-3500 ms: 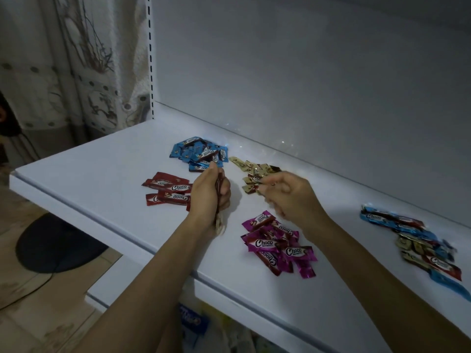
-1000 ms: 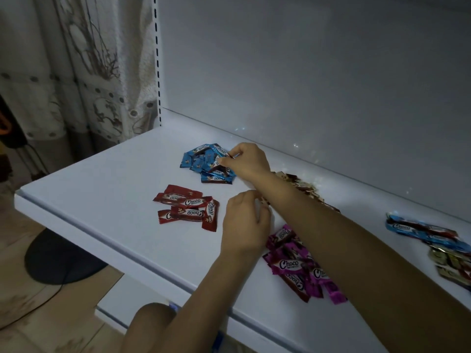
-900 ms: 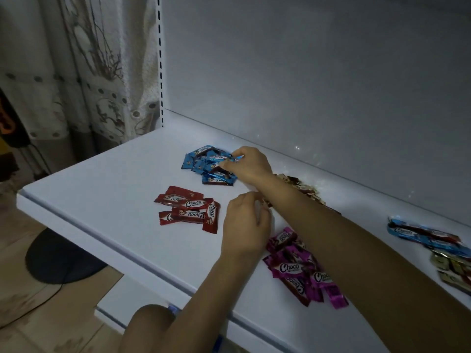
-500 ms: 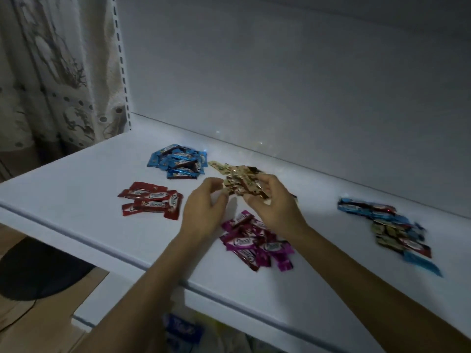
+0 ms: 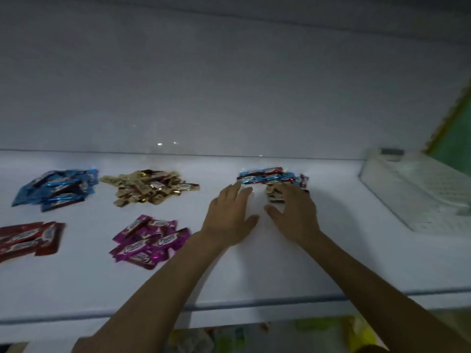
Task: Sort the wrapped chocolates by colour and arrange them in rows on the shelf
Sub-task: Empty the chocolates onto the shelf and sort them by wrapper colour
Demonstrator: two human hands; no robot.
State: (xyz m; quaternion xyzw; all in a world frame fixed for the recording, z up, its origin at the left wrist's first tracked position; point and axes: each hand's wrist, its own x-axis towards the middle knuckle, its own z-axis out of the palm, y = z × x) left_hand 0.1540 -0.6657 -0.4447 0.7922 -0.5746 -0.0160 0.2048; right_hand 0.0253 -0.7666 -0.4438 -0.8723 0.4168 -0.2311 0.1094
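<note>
Wrapped chocolates lie on the white shelf (image 5: 76, 284) in four sorted heaps: blue heap (image 5: 57, 188) rear left, gold heap (image 5: 147, 188) beside it, red heap (image 5: 28, 238) front left, magenta heap (image 5: 150, 240) front centre. Mixed heap (image 5: 272, 175) sits apart to the right, near the back wall. Left hand (image 5: 229, 220) flat, fingers straight, tips just at mixed heap, holding nothing. Right hand (image 5: 293, 215) spread, fingers resting over that heap's near edge, nothing gripped. White basket (image 5: 418, 194) far right.

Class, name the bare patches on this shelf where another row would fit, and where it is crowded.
Bare: the front strip of the shelf, and the gap between mixed pile and tray. Crowded: the left, with blue pile, gold pile, red pile, purple pile close together.
</note>
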